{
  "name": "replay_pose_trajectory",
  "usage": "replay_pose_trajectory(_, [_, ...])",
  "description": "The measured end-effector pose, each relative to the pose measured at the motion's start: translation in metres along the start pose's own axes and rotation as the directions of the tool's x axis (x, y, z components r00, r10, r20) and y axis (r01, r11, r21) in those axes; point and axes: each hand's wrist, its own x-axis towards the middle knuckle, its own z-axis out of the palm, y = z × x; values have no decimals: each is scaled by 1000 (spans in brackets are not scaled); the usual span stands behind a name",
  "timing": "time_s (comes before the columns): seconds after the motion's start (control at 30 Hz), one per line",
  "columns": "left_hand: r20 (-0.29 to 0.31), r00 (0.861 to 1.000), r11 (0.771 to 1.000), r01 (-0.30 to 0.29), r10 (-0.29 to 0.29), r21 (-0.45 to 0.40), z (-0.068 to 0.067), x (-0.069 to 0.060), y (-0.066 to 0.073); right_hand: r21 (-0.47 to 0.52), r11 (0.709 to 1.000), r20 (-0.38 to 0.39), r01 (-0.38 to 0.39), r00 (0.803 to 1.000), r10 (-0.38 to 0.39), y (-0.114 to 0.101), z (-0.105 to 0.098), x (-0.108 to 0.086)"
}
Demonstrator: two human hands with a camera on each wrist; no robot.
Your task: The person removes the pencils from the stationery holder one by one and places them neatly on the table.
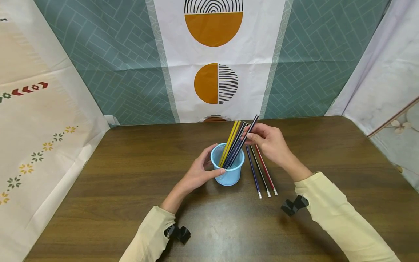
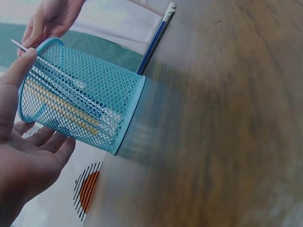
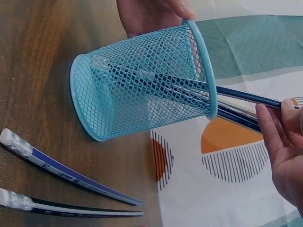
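A light blue mesh pencil cup (image 1: 228, 178) stands on the table, with several pencils leaning in it toward its far right rim. Two of them are yellow pencils (image 1: 230, 143); the others are dark. My left hand (image 1: 200, 171) grips the cup from the left, thumb at the near rim and fingers round the far side. With thumb and fingertips my right hand (image 1: 266, 140) pinches the upper part of a dark pencil (image 3: 246, 96), whose lower end is inside the cup. In the left wrist view the cup's mesh wall (image 2: 90, 94) shows the pencils through it.
Right of the cup lie a blue pencil (image 1: 254, 171), a black pencil (image 1: 260, 171) and a red pencil (image 1: 266, 171), eraser ends toward me. The brown wooden table (image 1: 131, 203) reaches back to a patterned cloth (image 1: 131, 72). Black wrist cameras sit on both sleeves.
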Motion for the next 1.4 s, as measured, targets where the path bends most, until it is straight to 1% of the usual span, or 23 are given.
replay_pose_trajectory(0.33, [2, 1000, 1000, -6, 7, -12, 0, 0, 0, -22, 1000, -2, 22, 1000, -22, -7, -3, 0])
replay_pose_trajectory(0.67, [1, 1000, 1000, -14, 14, -12, 0, 0, 1, -73, 997, -6, 21, 1000, -22, -13, -7, 0])
replay_pose_trajectory(0.87, [2, 1000, 1000, -8, 8, -16, 0, 0, 1, -98, 995, -10, 25, 1000, -26, -17, -9, 0])
replay_pose_trajectory(1.13, [-6, 1000, 1000, -6, 6, -10, 1, 0, 0, -96, 994, -31, 47, 998, -50, -23, -10, -1])
replay_pose_trajectory(1.4, [-8, 1000, 1000, -9, 9, -5, 1, 1, -1, -33, 998, -65, 52, 996, -55, -30, -10, 0])
